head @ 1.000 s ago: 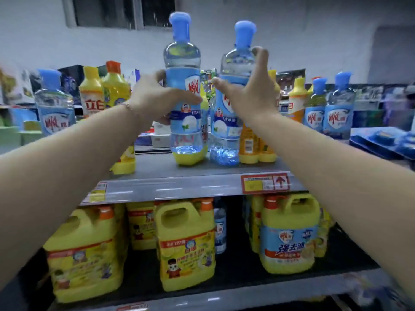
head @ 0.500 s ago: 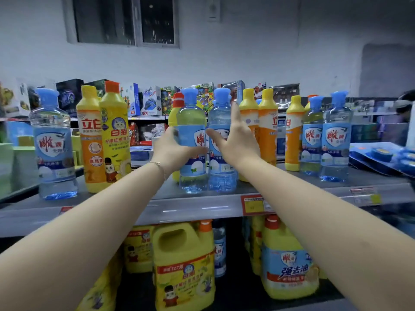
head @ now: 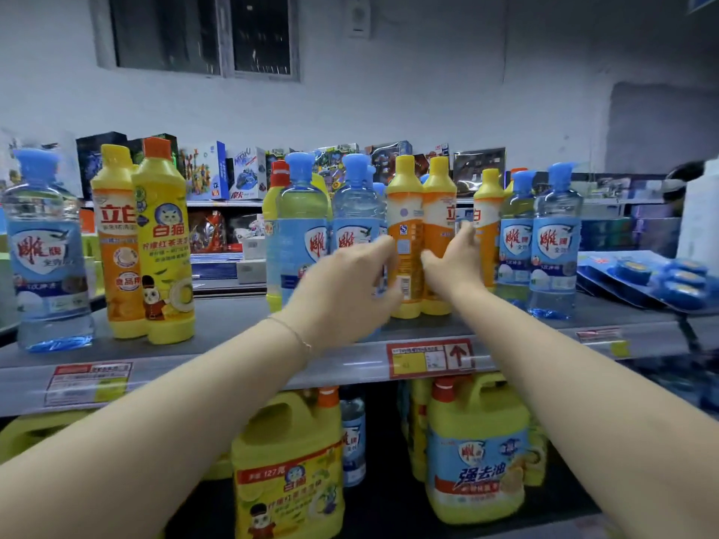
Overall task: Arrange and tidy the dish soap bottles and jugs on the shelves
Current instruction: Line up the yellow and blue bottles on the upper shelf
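Lower shelf, nearest: a yellow jug (head: 288, 472) and a blue-label jug (head: 478, 461) stand upright, handles up, with a gap between them. No action is needed here at this step.

Upper shelf (head: 233, 324): both forearms pass over its front edge, one on each side of the red price tag (head: 430, 359).

Left hand (head: 346, 289): the fingers curve against the left side of the left orange bottle (head: 404, 212). Blur hides the contact, so I cannot tell whether this grip is closed.

Right hand (head: 453, 262): the thumb lies on the front, at the seam between the two bottles, and the fingers reach round the right side of the right orange bottle (head: 439, 212). The grip is wide and holds that bottle at label height.

Both orange bottles stand upright and touching, mid-shelf, with two clear bottles (head: 299, 219) just to their left.

Step in hand, as judged: squaring the orange pair into line.
1. Hold each body low, not at the cap; tall narrow bottles probably tip easily.
2. Slide the bases along the shelf rather than lifting.
3. Turn the labels forward; the left bottle shows its barcode.
4. Keep the knuckles off the clear bottles.

Farthest: toy boxes (head: 245, 173) on a rear shelf, outside the task.
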{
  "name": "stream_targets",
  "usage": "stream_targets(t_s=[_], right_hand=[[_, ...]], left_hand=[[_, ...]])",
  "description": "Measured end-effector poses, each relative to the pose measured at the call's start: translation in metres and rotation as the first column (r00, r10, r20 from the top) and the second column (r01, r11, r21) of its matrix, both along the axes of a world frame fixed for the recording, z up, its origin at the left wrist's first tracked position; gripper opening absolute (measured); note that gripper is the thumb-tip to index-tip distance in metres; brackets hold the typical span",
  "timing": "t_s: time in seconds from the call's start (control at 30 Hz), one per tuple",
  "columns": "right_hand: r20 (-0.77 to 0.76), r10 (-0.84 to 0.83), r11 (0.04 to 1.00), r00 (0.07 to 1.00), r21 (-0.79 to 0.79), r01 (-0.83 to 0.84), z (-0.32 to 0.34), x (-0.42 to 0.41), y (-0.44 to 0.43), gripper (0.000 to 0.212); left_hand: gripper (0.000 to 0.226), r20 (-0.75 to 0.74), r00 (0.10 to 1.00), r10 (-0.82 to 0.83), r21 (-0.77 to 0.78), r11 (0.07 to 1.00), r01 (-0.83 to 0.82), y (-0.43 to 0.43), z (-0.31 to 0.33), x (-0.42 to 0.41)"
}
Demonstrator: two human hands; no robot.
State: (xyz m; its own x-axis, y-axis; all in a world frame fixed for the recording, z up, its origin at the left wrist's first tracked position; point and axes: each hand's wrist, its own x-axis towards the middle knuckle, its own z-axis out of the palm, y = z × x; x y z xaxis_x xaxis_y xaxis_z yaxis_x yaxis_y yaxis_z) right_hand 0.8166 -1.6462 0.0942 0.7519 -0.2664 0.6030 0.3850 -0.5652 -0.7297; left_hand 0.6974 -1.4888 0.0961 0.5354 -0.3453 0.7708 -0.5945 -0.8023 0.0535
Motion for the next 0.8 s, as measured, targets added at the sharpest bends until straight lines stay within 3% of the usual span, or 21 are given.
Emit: stream_targets(t_s=[0.07, 0.13, 0.23, 0.33, 0.4, 0.53, 0.67, 0.8], right_hand=[[-0.061, 0.044, 0.998, 0.997, 0.036, -0.042, -0.004, 0.007, -0.003, 0.073], [-0.096, 0.064, 0.997, 0.993, 0.046, -0.060, -0.007, 0.011, -0.008, 0.074], [-0.187, 0.146, 0.989, 0.971, 0.019, -0.145, -0.009, 0.018, -0.020, 0.084], [-0.261, 0.206, 0.976, 0.943, -0.019, -0.218, -0.012, 0.021, -0.030, 0.077], [-0.257, 0.213, 0.972, 0.943, -0.039, -0.231, -0.014, 0.025, -0.035, 0.069], [-0.204, 0.214, 0.970, 0.955, -0.070, -0.232, -0.017, 0.031, -0.041, 0.067], [-0.196, 0.208, 0.972, 0.958, -0.070, -0.225, -0.017, 0.035, -0.049, 0.067], [-0.182, 0.220, 0.968, 0.958, -0.082, -0.238, -0.015, 0.035, -0.057, 0.070]], left_hand=[[0.006, -0.115, 0.993, -0.035, -0.002, 0.999, 0.035, -0.029, -0.002, 0.006], [0.014, -0.268, 0.963, -0.029, -0.126, 0.992, -0.005, -0.054, -0.001, 0.019], [0.045, -0.429, 0.903, 0.018, -0.295, 0.942, -0.159, -0.081, 0.000, 0.042], [0.067, -0.506, 0.860, 0.068, -0.400, 0.865, -0.303, -0.093, -0.001, 0.065], [0.075, -0.513, 0.854, 0.086, -0.455, 0.816, -0.356, -0.097, -0.001, 0.080], [0.072, -0.437, 0.874, 0.212, -0.497, 0.753, -0.431, -0.105, 0.000, 0.096], [0.076, -0.405, 0.827, 0.391, -0.381, 0.750, -0.541, -0.111, -0.002, 0.107], [0.063, -0.314, 0.788, 0.530, -0.242, 0.758, -0.606, -0.112, 0.000, 0.112]])
